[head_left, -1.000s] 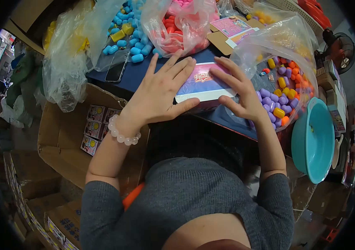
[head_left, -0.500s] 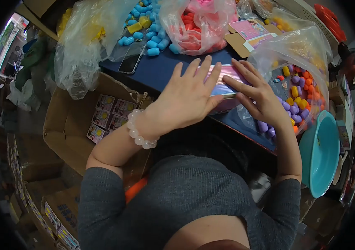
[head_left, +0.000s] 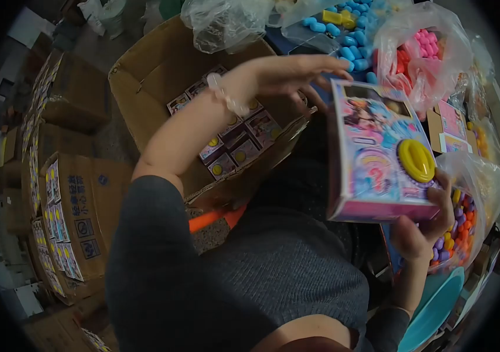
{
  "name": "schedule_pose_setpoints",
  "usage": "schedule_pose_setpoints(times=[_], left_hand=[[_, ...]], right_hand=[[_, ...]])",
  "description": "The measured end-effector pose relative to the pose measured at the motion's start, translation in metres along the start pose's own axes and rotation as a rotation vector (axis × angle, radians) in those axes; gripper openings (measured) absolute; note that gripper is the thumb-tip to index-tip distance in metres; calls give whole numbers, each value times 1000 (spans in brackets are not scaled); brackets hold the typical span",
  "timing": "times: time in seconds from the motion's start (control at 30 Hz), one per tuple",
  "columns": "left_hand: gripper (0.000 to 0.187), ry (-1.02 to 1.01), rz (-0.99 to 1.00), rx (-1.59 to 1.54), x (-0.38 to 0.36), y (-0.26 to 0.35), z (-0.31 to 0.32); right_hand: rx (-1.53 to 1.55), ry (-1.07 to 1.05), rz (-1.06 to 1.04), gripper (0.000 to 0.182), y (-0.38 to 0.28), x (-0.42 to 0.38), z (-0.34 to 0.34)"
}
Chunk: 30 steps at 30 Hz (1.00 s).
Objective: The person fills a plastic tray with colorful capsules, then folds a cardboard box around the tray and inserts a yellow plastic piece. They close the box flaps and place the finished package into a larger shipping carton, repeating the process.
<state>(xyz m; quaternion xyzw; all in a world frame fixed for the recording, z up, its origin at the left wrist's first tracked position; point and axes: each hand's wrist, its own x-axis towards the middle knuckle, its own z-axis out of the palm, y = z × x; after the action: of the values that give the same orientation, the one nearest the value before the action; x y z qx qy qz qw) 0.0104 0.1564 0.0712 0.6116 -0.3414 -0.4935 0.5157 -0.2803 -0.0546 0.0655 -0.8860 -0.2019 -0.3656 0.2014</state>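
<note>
1. Right hand (head_left: 420, 232) has its grip clenched on the lower edge of the toy box (head_left: 379, 155), at 3 o'clock.
2. Left hand (head_left: 297, 73) grasps the box's top corner, at 12 o'clock.
3. Change noted: a second ago the box lay flat under both palms on the desk (head_left: 320, 94); now it is lifted upright, yellow knob (head_left: 416, 159) facing the camera.
4. Open carton (head_left: 162, 64) of similar boxes sits at 11 o'clock, which suggests packing.

left hand (head_left: 288, 73) fingertips hidden behind toy box (head_left: 379, 155), teal basin (head_left: 434, 308) cut off by frame edge
</note>
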Motion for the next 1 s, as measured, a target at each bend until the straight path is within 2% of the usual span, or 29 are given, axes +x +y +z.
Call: schedule_pose_setpoints(times=[0.03,0.1,0.17,0.2,0.23,0.3,0.37,0.43,0.47,0.5,0.53,0.57,0.63,0.7,0.73,0.83,0.87,0.93,0.97,1.0], left_hand=[[73,-145,-84,-190,-6,-7,-27],[55,-91,-76,-260,-19,-28,-74],[48,-43,-139,-206,-43,-33,-119],[48,42,-213,-154,-55,-38,-141],[48,124,-286,-101,-67,-43,-166],[49,121,-380,-38,-84,-90,-234],[49,222,-734,39,-100,-114,-246],[49,150,-975,-102,-99,-195,-275],[50,176,-999,-178,-101,-225,-269],[50,192,-1012,-217,-100,-290,-285],[58,239,-1012,-131,-93,-310,-262],[66,116,-1020,-277,-88,-372,-267],[71,264,-1032,-37,-70,-405,-213],[69,458,-1142,-68,-45,-463,-185],[69,392,-1137,-26,-36,-481,-167],[32,848,-536,-362,-22,-522,-94],[32,717,-518,-345,37,-517,-73],[32,654,-375,-90,24,-537,-85],[32,633,-284,25,5,-551,-113],[32,626,-183,133,-3,-560,-155]], right_hand=[[12,-9,0,49,-1,13,14],[45,-96,-361,53,-11,58,53],[-35,-280,-292,56,-19,88,74],[-147,-278,-338,54,-6,91,89],[-145,-273,-244,54,-1,91,92],[-97,-245,-42,55,12,88,93],[-124,-164,177,58,31,65,92],[-141,-168,271,53,51,37,93],[-106,-195,420,51,56,21,92],[-73,-216,571,49,60,5,92],[-89,-214,594,49,60,-11,91],[-91,-247,653,48,58,-28,89],[-94,-281,760,44,45,-51,83],[-104,-261,842,43,31,-67,76],[-100,-242,889,42,21,-76,69],[-126,-184,1046,38,-9,-88,46],[-188,-158,1008,36,-18,-94,35],[-309,-75,986,31,-39,-111,5],[-353,-15,1003,28,-52,-117,-12],[-563,29,939,21,-61,-118,-31]])
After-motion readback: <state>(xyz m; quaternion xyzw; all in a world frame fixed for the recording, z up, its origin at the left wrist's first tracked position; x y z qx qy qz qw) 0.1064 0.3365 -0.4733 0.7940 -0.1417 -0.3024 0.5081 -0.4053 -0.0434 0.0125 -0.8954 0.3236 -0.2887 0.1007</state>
